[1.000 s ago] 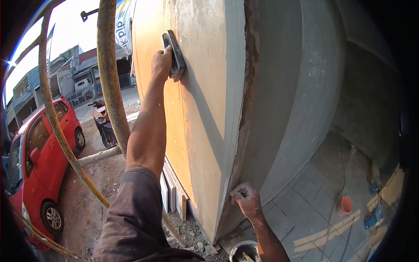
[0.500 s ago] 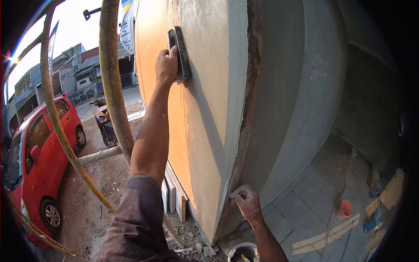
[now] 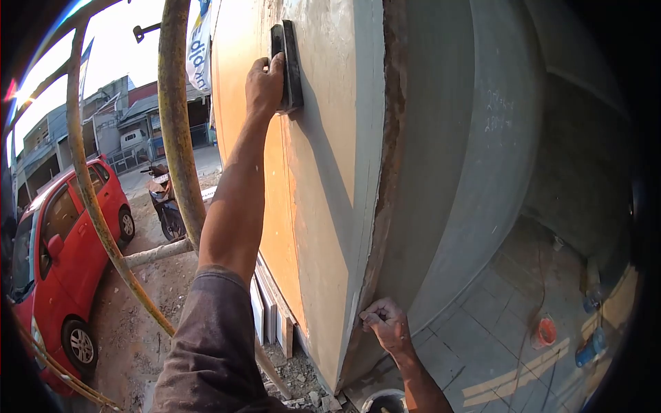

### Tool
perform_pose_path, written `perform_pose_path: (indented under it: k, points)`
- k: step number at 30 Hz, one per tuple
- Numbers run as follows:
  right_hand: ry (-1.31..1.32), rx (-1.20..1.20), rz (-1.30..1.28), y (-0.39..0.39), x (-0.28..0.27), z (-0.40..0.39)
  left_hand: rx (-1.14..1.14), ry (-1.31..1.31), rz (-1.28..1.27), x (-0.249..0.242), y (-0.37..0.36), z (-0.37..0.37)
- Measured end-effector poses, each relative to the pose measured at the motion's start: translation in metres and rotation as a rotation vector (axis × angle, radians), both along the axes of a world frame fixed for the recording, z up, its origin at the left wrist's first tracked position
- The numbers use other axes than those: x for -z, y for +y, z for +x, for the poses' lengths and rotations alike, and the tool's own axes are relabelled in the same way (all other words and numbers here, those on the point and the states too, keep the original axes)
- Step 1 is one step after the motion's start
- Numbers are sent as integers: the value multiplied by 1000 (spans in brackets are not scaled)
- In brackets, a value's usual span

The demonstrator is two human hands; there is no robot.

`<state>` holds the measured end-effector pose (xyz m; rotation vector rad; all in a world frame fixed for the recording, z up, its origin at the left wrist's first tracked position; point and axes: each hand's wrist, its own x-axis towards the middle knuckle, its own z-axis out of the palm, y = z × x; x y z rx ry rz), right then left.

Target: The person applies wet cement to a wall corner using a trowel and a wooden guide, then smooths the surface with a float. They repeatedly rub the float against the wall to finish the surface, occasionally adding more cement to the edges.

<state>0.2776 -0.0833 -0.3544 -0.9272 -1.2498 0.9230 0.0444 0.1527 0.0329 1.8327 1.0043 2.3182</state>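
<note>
My left hand [image 3: 264,88] is wrapped around the back of a dark plastering float [image 3: 292,69]. The float lies upright against the grey plastered face of the wall [image 3: 327,89], close to the orange painted part [image 3: 272,206]. Low down at the rough vertical corner [image 3: 387,158], my right hand [image 3: 387,323] is closed with thumb and fingers pressed together. It is touching or very near that edge; whatever it may pinch is too small to make out. Below it a bucket [image 3: 385,398] is partly visible.
Yellow scaffold pipes [image 3: 175,103] rise on my left, with a crossbar [image 3: 158,252]. Beyond them are a red car [image 3: 65,241] and a motorcycle [image 3: 165,203]. Boards [image 3: 268,310] lean at the wall's foot. An orange-red container [image 3: 544,332] stands on the tiled floor at right.
My left hand and the float have slid a little higher along the wall. My right hand keeps its pinch near the corner, and the view has shifted slightly.
</note>
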Motion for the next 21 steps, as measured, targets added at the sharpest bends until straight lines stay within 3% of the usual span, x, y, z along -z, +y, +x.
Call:
perform_pose_path:
  k: [2, 4, 6, 8, 12, 14, 16, 19, 20, 21]
  points:
    - [-3, -9, -5, -2, -1, -2, 12, 11, -52, 24, 7, -6]
    - [-15, -13, 17, -5, -3, -2, 113, -17, -180, 89, -16, -2]
    - [-11, -35, 12, -7, -5, 0, 174, -57, -164, 173, -17, 7]
    - [-14, -44, 6, -6, -6, 0, 185, -60, -5, 211, -30, 19]
    - [-42, -37, -4, -2, -7, 2, 215, -49, -24, 131, -16, 9]
    - [-40, -25, -10, -4, -6, 1, 95, -20, -70, 91, 13, -5]
    - [-18, -17, -7, -5, -6, -1, 98, -32, -218, 97, 15, -12]
    - [-25, -23, 18, -5, -7, -1, 71, -74, -264, 168, -15, 1]
    - [-16, -31, 20, -3, -6, -1, 151, -94, -110, 192, -6, 7]
    - [-10, -39, 16, -2, -4, -1, 161, -81, -58, 183, -15, 13]
